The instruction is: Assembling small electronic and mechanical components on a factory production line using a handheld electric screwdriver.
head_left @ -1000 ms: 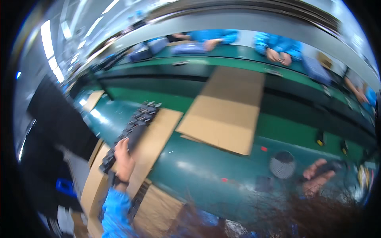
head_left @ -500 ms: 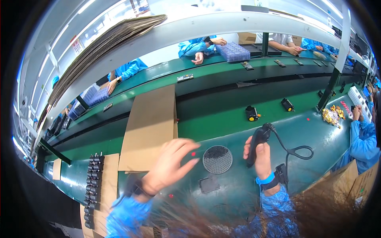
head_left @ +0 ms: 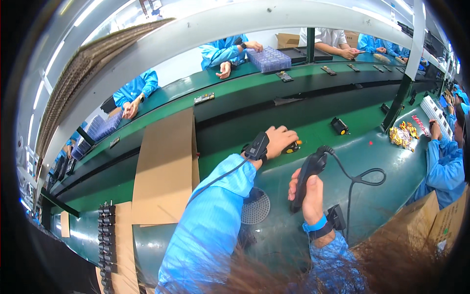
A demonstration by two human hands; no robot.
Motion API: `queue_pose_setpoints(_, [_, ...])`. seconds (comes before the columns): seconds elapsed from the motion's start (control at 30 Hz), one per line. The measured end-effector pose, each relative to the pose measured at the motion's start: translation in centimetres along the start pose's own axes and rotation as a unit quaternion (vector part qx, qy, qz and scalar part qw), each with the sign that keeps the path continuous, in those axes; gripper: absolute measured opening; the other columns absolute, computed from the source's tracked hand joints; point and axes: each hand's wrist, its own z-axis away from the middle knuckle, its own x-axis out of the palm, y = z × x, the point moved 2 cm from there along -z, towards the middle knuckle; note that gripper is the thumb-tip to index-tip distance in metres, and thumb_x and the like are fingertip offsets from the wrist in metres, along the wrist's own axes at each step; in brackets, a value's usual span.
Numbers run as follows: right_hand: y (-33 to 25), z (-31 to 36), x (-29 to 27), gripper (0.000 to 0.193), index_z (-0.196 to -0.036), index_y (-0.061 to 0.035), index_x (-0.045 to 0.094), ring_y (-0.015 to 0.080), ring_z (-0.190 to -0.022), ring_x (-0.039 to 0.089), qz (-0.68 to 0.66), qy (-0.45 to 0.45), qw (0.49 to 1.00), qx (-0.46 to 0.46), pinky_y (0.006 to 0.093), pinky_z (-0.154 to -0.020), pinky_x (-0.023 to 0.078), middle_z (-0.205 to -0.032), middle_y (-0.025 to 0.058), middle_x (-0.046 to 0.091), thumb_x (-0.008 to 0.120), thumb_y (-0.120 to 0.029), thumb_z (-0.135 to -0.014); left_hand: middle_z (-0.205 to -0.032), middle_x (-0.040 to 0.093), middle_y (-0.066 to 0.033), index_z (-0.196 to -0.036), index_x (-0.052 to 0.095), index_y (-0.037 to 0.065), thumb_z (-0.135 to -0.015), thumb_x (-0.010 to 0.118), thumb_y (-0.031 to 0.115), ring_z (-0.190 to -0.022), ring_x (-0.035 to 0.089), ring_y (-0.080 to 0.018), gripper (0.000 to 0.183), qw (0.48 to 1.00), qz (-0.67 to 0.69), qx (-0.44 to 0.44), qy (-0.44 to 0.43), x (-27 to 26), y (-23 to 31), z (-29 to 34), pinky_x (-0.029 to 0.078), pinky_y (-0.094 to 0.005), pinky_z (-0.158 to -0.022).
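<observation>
My left hand [head_left: 280, 141] reaches across to the green belt, its fingers curled over a small black unit [head_left: 292, 147] with a yellow round part. Most of that unit is hidden beneath the hand. Nearer to me, my right hand [head_left: 309, 196] grips a black corded hand tool [head_left: 309, 177], held upright and tilted, its cable leaving from the upper end. Between the arms lies a round grey perforated disc [head_left: 256, 208], partly covered by my left sleeve. Farther right on the belt sits another black unit [head_left: 339, 126] with a yellow part.
Large cardboard sheets [head_left: 164, 166] lie left of my arm. A row of black units [head_left: 106, 235] stands on cardboard at far left. The tool's cable [head_left: 369, 182] loops over the table. Gold-coloured packets [head_left: 404, 136] and cardboard boxes [head_left: 416, 220] are at right; co-workers sit across and to the right.
My left hand has moved forward and right, from above the table near the disc to the black unit on the belt. My right hand keeps its hold on the tool. The view has shifted slightly.
</observation>
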Motion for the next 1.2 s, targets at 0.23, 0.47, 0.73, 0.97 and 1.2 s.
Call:
queue_pose_setpoints(0.23, [-0.2,-0.2,-1.2,0.062,-0.106,0.0011,0.054,0.0131,-0.061,0.056,-0.032,0.019,0.999,-0.028,0.0272,-0.056,0.049,-0.074,0.0061,0.058,0.047,-0.061,-0.102,-0.11,0.059,-0.0135,-0.126,0.06,0.004,-0.075,0.076,0.012,-0.101,0.059,-0.0349,0.055,0.988,0.062,-0.113,0.08,-6.1,1.2,9.0,0.052,-0.045,-0.085])
queue_pose_setpoints(0.47, [0.2,-0.1,0.3,0.052,-0.111,0.0011,0.054,0.0148,-0.071,0.059,-0.005,0.031,0.998,-0.052,0.0312,-0.065,0.052,-0.082,0.007,0.058,0.047,-0.05,-0.106,-0.11,0.059,-0.0152,-0.132,0.061,0.002,-0.073,0.083,0.02,-0.099,0.058,-0.0336,0.066,0.925,0.241,-0.274,0.111,-13.2,13.5,25.6,0.05,-0.0425,-0.088])
queue_pose_setpoints(0.73, [-0.3,0.2,0.0,0.06,-0.112,-0.0002,0.054,0.0148,-0.069,0.059,0.012,0.023,0.998,-0.053,0.0307,-0.062,0.052,-0.082,0.007,0.057,0.047,-0.059,-0.103,-0.107,0.06,-0.0081,-0.129,0.065,0.005,-0.072,0.085,0.024,-0.095,0.057,-0.0273,0.063,0.949,0.176,-0.254,0.06,-11.0,18.6,27.9,0.052,-0.0403,-0.08])
queue_pose_setpoints(0.97, [-0.3,0.3,0.1,0.067,-0.112,0.0009,0.053,0.0154,-0.065,0.059,0.009,0.026,0.998,-0.047,0.0302,-0.058,0.051,-0.079,0.0069,0.056,0.049,-0.065,-0.099,-0.108,0.06,-0.0073,-0.13,0.065,0.006,-0.074,0.084,0.023,-0.098,0.057,-0.0266,0.061,0.949,0.181,-0.253,0.043,-11.1,18.8,27.8,0.051,-0.0401,-0.081])
queue_pose_setpoints(1.2, [-0.3,0.2,0.0,0.07,-0.113,0.0013,0.052,0.0156,-0.064,0.058,0.01,0.017,0.999,-0.045,0.0299,-0.058,0.05,-0.078,0.0067,0.056,0.049,-0.067,-0.098,-0.113,0.059,-0.0069,-0.131,0.063,0.006,-0.077,0.082,0.025,-0.101,0.056,-0.0263,0.061,0.954,0.166,-0.248,0.028,-10.7,19.3,27.8,0.051,-0.0397,-0.084])
